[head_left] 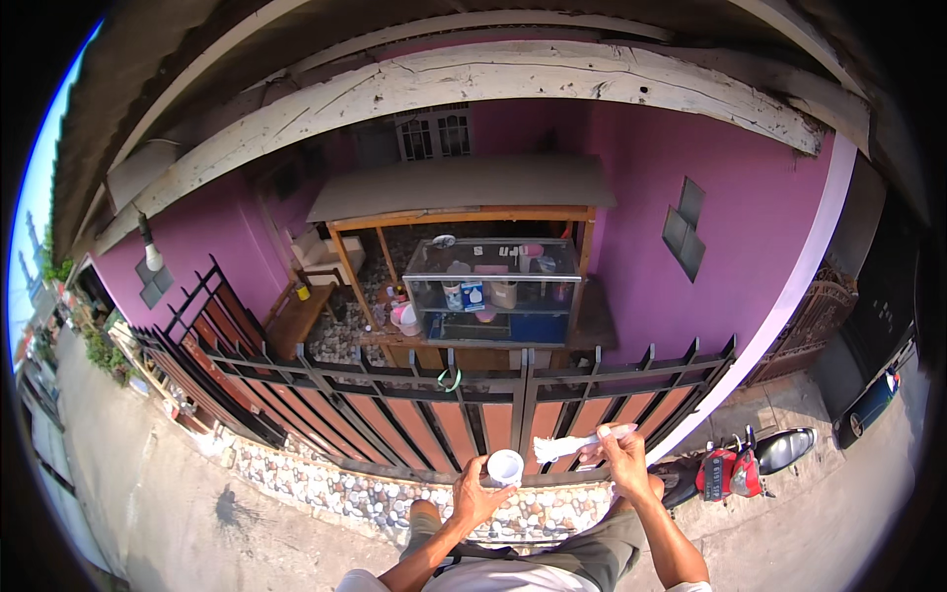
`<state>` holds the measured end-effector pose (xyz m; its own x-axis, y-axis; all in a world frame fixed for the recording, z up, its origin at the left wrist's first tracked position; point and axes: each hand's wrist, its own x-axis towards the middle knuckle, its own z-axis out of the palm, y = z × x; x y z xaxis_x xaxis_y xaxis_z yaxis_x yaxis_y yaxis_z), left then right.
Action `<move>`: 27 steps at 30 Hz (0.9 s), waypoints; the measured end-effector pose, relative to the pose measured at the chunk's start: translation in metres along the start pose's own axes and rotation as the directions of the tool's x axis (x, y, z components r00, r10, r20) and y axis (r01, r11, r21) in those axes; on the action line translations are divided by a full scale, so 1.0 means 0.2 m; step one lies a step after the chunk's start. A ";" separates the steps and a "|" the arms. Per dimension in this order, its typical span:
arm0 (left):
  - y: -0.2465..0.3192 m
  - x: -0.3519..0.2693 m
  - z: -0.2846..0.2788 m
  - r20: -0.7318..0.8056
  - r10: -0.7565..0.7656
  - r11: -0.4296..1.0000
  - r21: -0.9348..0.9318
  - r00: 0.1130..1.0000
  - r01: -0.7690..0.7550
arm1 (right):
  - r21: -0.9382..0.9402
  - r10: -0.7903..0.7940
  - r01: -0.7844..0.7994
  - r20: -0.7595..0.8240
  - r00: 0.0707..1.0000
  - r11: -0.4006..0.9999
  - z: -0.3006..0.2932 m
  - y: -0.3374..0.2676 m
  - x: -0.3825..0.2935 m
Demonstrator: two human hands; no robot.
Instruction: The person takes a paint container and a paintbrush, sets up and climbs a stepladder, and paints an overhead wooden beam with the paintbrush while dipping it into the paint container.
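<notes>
My left hand [473,494] is wrapped around a small white cup [505,468], its open top facing up at me. Inside, the cup looks white; whether it holds paint I cannot tell. In my right hand [624,460] is a paintbrush [566,446], gripped by its handle. White paint coats its bristles, which point left, above and to the right of the cup and apart from it. Just beyond both hands stands a metal gate [425,433] with a black frame and salmon-coloured slats.
Short spikes top the gate. A pebbled strip [355,496] runs along its foot, beside a concrete lane [148,473]. A red motorcycle [743,473] is parked at right. Behind the gate stand a glass display case [492,296] and a wooden bench [296,318]. A white beam [473,74] crosses overhead.
</notes>
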<state>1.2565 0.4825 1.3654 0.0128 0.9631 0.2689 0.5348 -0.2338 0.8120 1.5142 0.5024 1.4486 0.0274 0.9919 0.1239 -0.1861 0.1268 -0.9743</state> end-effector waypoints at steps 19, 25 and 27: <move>0.07 0.06 0.01 -0.076 0.143 0.989 -0.015 0.987 -0.145 | -0.535 -0.210 0.357 0.317 0.925 0.766 0.29 -0.17 -0.02; 0.06 0.05 0.01 -0.053 0.121 0.992 -0.011 0.991 -0.122 | -0.565 -0.171 0.403 0.419 0.892 0.719 0.29 -0.11 0.00; 0.04 0.06 0.01 -0.061 0.194 0.981 0.018 0.979 -0.194 | -0.589 -0.131 0.385 0.427 0.895 0.711 0.31 -0.07 0.02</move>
<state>1.2636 0.4928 1.3747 0.0646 0.8892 0.4529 0.5370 -0.4135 0.7353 1.4565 0.5044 1.4739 -0.3710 0.8723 0.3185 0.4564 0.4700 -0.7555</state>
